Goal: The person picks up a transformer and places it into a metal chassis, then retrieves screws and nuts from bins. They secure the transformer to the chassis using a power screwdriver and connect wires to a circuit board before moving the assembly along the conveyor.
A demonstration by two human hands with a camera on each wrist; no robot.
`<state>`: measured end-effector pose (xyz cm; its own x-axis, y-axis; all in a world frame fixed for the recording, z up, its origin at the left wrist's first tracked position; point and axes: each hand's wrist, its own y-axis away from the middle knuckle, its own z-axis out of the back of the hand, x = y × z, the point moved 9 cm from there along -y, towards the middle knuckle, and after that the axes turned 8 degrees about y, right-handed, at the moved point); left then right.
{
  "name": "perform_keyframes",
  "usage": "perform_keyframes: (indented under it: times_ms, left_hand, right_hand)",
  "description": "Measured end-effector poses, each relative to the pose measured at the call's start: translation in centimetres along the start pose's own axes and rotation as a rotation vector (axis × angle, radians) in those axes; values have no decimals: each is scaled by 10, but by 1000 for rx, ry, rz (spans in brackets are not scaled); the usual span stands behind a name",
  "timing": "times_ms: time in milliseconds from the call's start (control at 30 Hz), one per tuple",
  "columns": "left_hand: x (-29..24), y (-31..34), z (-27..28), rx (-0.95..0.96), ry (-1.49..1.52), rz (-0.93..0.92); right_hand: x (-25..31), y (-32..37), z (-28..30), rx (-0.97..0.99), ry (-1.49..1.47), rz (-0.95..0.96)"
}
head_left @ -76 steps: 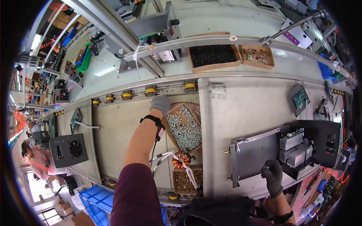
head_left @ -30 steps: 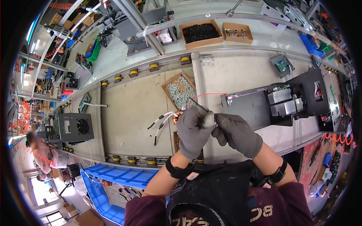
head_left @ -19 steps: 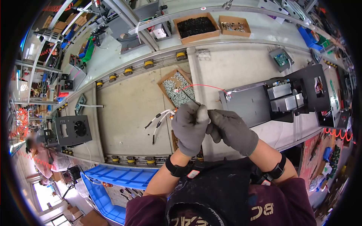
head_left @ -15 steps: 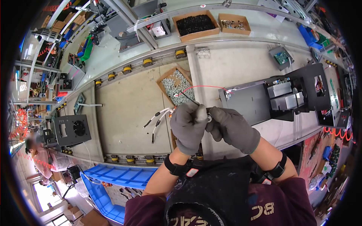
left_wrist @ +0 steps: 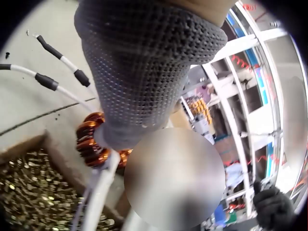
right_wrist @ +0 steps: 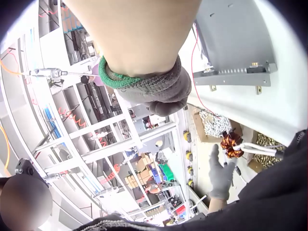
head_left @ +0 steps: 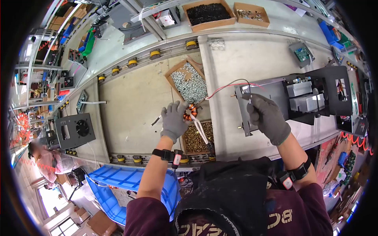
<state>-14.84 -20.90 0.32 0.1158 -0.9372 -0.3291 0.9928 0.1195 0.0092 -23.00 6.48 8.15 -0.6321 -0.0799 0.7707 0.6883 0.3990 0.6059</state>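
In the head view, my gloved left hand (head_left: 173,122) lies with spread fingers just left of the orange-and-black wound coil (head_left: 190,112); whether it touches the coil is unclear. The left wrist view shows the glove (left_wrist: 139,72) beside the copper coil (left_wrist: 89,139), its fingertips hidden. Thumb and fingers of my right hand (head_left: 269,118) pinch the end of a thin black wire (head_left: 232,82), over the left end of the open grey chassis (head_left: 267,98). A red wire (head_left: 224,89) runs from beside the screw box (head_left: 172,82) to the chassis.
A box with brass fittings (head_left: 183,144) stands below the coil. White leads (head_left: 200,131) run down from the coil. A fan unit (head_left: 75,131) stands at left, a circuit board (head_left: 302,54) at upper right. A blue crate (head_left: 136,173) is near the body.
My hands have come apart from their meeting point. The left moved left to the coil; the right moved right and up to the chassis with the black wire.
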Motion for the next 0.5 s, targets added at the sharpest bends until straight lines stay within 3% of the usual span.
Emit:
perform_keyframes:
  times_ms: [67,133,200,333,400,500]
  left_hand:
    - [-8,4,-34,273,-201,-48]
    - [-10,-6,-39,251,-224,-84]
    - [1,-12,-51,435,-140,24]
    - [-11,-19,-32,527,-193,6]
    - [-19,-16,-13,445,-195,-77]
    - [-20,-10,40,273,2,73]
  right_hand:
    - [7,-3,8,-53,28,41]
    - [7,-4,14,-34,-58,41]
    - [9,-2,19,-14,-111,52]
    - [-2,3,28,-21,-336,22]
    - [-2,13,35,-48,-378,39]
    - [7,27,58,-150,-335,145]
